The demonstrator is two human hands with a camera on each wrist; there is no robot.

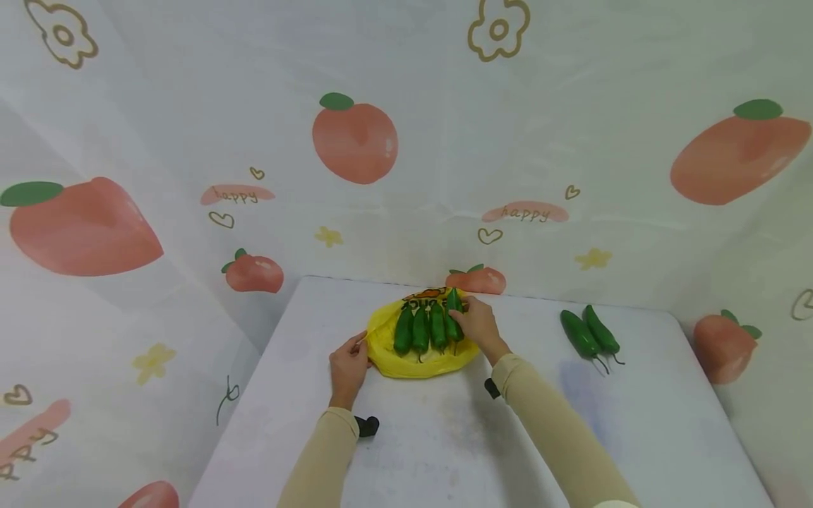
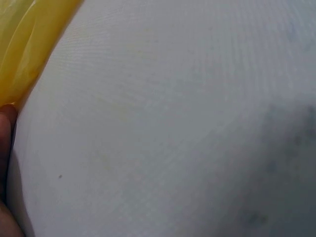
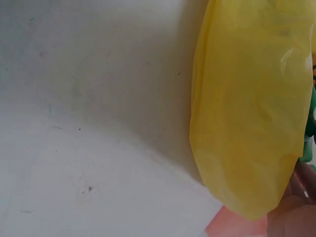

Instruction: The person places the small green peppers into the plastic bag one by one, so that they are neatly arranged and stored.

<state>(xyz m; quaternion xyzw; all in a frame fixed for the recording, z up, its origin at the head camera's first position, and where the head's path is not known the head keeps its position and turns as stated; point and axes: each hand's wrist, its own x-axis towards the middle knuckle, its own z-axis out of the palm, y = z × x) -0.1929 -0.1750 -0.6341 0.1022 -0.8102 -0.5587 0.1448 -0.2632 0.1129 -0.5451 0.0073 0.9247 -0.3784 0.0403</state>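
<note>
A yellow plastic bag (image 1: 396,365) lies on the table with its mouth spread wide. Three long green chili peppers (image 1: 420,331) sit side by side on it, stems toward the near side. My left hand (image 1: 348,367) pinches the bag's left edge; in the left wrist view a fingertip (image 2: 7,114) meets the yellow plastic. At the bag's right side my right hand (image 1: 480,326) grips another green chili pepper (image 1: 454,315) beside the row. In the right wrist view the bag's side (image 3: 247,113) covers most of that pepper, and only part of the hand shows.
Two more green chili peppers (image 1: 579,334) lie together at the table's right. Behind the white table (image 1: 419,451) hangs a white backdrop (image 1: 432,176) printed with peaches, close to the far edge. Dark wrist-worn pieces (image 1: 367,426) show under the forearms.
</note>
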